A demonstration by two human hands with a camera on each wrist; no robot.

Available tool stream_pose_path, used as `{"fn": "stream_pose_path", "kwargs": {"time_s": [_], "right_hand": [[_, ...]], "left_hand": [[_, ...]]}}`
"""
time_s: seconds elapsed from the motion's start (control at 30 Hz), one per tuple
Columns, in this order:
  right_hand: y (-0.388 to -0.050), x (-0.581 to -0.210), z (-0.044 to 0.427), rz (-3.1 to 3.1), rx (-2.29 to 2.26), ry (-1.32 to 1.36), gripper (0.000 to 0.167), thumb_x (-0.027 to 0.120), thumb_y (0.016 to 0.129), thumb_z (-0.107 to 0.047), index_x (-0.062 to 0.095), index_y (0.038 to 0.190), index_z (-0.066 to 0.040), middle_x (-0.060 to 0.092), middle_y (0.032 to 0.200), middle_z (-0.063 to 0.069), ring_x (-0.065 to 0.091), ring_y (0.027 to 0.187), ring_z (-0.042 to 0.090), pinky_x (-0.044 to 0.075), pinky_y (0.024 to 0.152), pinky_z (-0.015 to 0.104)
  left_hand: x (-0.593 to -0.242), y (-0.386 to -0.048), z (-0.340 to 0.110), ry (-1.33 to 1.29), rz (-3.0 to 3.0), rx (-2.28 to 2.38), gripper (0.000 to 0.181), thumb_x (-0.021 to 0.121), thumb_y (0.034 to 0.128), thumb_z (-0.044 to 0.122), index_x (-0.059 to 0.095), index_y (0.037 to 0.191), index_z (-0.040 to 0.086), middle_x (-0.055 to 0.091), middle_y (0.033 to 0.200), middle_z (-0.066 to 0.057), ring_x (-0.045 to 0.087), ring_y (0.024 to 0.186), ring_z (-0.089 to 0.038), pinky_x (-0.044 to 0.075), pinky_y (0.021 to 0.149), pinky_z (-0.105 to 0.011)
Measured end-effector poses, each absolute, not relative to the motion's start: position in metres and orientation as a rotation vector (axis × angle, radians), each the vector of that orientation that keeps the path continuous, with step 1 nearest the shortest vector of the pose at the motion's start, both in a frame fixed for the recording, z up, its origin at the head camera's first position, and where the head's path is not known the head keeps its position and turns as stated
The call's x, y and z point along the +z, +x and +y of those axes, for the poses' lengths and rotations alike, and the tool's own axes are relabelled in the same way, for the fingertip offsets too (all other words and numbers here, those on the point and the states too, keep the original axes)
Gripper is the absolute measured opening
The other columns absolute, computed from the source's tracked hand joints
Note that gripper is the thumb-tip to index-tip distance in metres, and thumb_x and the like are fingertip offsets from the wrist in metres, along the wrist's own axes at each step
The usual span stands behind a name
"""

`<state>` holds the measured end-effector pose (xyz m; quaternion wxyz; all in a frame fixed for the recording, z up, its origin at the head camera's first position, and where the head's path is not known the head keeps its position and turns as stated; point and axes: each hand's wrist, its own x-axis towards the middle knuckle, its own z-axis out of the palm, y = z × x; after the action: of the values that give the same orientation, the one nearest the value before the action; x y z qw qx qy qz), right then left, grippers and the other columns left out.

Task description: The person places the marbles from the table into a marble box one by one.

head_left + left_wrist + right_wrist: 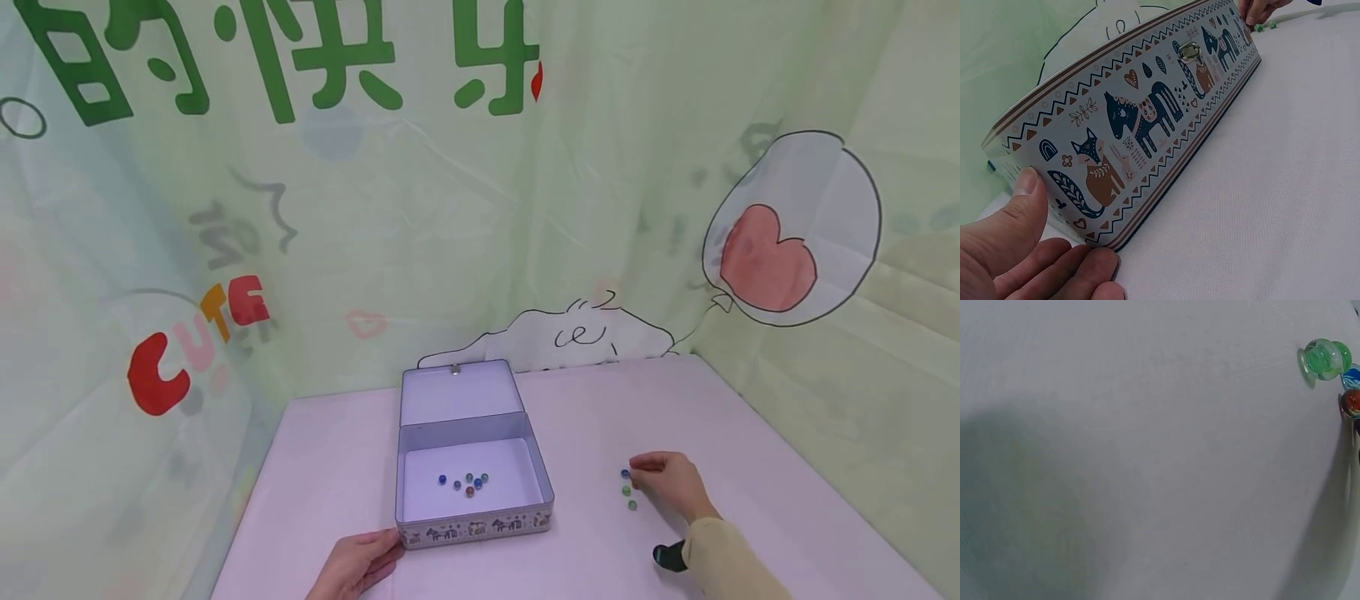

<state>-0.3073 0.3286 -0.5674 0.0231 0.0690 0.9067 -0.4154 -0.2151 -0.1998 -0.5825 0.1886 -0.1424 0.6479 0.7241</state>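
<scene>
An opened tin box point(474, 527) with a fox and horse pattern stands on the table, its hinged lid point(461, 396) tilted back. Several glass marbles point(469, 492) lie inside. At the box's front left corner my left hand point(358, 560) holds on, thumb point(1027, 187) against the end wall and fingers low by the bottom edge. Right of the box, my right hand point(671, 483) reaches down with fingertips together at a red-brown marble point(1352, 403), hidden from the head view. Beside those fingers lie a blue marble point(625, 473) and green marbles point(627, 491).
A pale cloth covers the table point(585, 417). Printed curtains point(420, 208) hang behind it and on both sides. A dark strap-like piece point(670, 557) shows at the right sleeve point(723, 558).
</scene>
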Motion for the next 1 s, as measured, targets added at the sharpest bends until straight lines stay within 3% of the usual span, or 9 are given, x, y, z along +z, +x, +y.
{"fn": "stream_pose_path", "kwargs": {"time_s": [0.37, 0.67, 0.8, 0.9, 1.0], "right_hand": [[-0.313, -0.573, 0.332, 2.858, -1.196, 0.193, 0.019, 0.077, 0.089, -0.01, 0.076, 0.107, -0.004, 0.078, 0.096, 0.005, 0.071, 0.083, 0.014, 0.06, 0.087, 0.047], [-0.306, -0.563, 0.328, 2.841, -1.266, 0.209, 0.022, 0.075, 0.09, -0.01, 0.075, 0.111, -0.001, 0.078, 0.099, 0.009, 0.072, 0.083, 0.015, 0.061, 0.086, 0.044], [-0.304, -0.555, 0.33, 2.841, -1.378, 0.195, 0.026, 0.075, 0.092, -0.013, 0.074, 0.114, 0.0, 0.078, 0.105, 0.014, 0.073, 0.09, 0.014, 0.062, 0.081, 0.029], [-0.304, -0.55, 0.331, 2.824, -1.473, 0.172, 0.031, 0.076, 0.093, -0.018, 0.074, 0.118, 0.0, 0.078, 0.11, 0.012, 0.071, 0.093, 0.004, 0.058, 0.078, 0.014], [-0.304, -0.54, 0.328, 2.788, -1.538, 0.141, 0.037, 0.076, 0.094, -0.024, 0.072, 0.122, -0.001, 0.078, 0.113, 0.011, 0.068, 0.092, -0.005, 0.054, 0.078, 0.009]], "left_hand": [[-0.58, -0.214, -0.198, -0.411, 1.811, 2.054, 0.049, 0.071, 0.0976, 0.017, 0.058, 0.131, -0.017, 0.076, 0.113, -0.021, 0.076, 0.098, -0.018, 0.064, 0.091, -0.037], [-0.579, -0.215, -0.197, -0.426, 1.812, 2.044, 0.05, 0.072, 0.0964, 0.018, 0.059, 0.13, -0.015, 0.077, 0.111, -0.019, 0.076, 0.097, -0.017, 0.064, 0.09, -0.036], [-0.58, -0.215, -0.197, -0.419, 1.813, 2.04, 0.049, 0.072, 0.0965, 0.018, 0.059, 0.13, -0.015, 0.077, 0.111, -0.02, 0.076, 0.097, -0.018, 0.064, 0.09, -0.037], [-0.581, -0.215, -0.197, -0.418, 1.81, 2.043, 0.049, 0.072, 0.0967, 0.018, 0.059, 0.13, -0.015, 0.077, 0.111, -0.02, 0.076, 0.097, -0.018, 0.064, 0.09, -0.037], [-0.582, -0.216, -0.198, -0.43, 1.806, 2.049, 0.047, 0.072, 0.0969, 0.017, 0.06, 0.129, -0.014, 0.077, 0.111, -0.019, 0.076, 0.097, -0.017, 0.064, 0.09, -0.036]]}}
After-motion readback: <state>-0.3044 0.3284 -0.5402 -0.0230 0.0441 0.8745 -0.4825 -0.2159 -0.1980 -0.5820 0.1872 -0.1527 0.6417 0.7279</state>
